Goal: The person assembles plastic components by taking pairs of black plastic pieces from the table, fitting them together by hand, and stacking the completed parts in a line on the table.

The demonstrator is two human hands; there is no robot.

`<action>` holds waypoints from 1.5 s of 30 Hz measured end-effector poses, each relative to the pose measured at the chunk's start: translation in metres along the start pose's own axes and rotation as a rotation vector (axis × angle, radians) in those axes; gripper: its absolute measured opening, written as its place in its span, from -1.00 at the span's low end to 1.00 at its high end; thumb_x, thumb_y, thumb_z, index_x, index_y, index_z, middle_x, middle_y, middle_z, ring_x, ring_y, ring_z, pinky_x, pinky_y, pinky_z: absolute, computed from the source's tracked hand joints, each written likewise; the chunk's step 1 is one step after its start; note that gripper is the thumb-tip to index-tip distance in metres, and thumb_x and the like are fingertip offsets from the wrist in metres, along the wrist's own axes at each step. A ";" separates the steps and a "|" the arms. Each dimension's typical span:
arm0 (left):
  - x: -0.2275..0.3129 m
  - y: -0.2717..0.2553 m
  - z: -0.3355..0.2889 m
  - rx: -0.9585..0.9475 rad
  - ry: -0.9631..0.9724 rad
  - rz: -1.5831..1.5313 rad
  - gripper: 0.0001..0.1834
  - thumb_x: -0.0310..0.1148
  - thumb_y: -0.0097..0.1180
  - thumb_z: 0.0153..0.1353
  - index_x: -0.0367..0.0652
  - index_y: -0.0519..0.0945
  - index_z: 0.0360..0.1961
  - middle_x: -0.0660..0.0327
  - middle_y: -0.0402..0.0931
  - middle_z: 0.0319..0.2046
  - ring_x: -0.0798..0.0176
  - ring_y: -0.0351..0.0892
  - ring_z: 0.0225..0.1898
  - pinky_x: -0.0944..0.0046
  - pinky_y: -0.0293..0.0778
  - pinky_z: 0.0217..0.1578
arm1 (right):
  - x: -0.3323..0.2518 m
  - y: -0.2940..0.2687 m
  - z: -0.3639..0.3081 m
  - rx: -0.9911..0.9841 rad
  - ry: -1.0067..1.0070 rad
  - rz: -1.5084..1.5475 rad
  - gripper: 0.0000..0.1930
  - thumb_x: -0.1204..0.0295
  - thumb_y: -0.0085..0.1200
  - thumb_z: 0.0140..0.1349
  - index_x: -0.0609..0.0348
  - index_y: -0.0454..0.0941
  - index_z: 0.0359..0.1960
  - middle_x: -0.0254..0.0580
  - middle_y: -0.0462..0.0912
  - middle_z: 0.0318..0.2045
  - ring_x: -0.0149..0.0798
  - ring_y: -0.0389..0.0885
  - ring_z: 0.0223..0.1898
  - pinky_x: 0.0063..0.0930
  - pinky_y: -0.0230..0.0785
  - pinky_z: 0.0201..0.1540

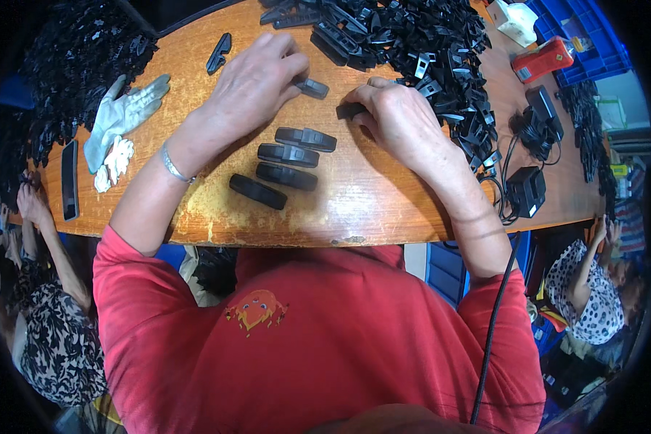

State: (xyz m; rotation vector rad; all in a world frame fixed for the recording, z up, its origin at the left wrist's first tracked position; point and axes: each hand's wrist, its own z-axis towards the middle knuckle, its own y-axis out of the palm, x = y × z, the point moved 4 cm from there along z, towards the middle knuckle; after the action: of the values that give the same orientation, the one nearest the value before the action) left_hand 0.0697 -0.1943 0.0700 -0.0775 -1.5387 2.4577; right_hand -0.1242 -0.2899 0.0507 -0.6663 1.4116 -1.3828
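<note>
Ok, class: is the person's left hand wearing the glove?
No, the left hand is bare; the grey glove lies on the table.

A workshop here, small-parts assembly by the look: black plastic parts (452, 72) heaped on a scuffed wooden desk (390, 210), a work glove (123, 112), a blue plastic crate (615, 43), co-workers left (61, 347) and right!

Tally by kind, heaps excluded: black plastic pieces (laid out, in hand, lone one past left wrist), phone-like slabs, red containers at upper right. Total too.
Black pieces laid out between the forearms: 4
Black piece in left hand: 1
Black piece in right hand: 1
Lone black piece: 1
Black phone-like slab: 1
Red container: 1
Total: 9
</note>
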 end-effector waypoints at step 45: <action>-0.114 0.002 -0.027 -0.063 -0.683 0.019 -0.64 -0.10 0.41 0.32 -0.20 0.72 -0.15 -0.07 0.75 -0.26 -0.15 0.76 -0.14 -0.13 0.60 -0.08 | 0.006 -0.021 -0.032 0.103 0.099 -0.059 -0.76 0.45 0.41 0.17 0.17 0.74 -0.12 0.02 0.68 -0.17 0.16 0.76 -0.20 -0.03 0.63 -0.12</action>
State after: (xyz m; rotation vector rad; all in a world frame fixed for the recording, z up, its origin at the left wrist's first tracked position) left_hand 0.1845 -0.1971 0.0470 0.8167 -1.8507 2.5885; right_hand -0.1603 -0.2864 0.0636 -0.5831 1.3970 -1.5429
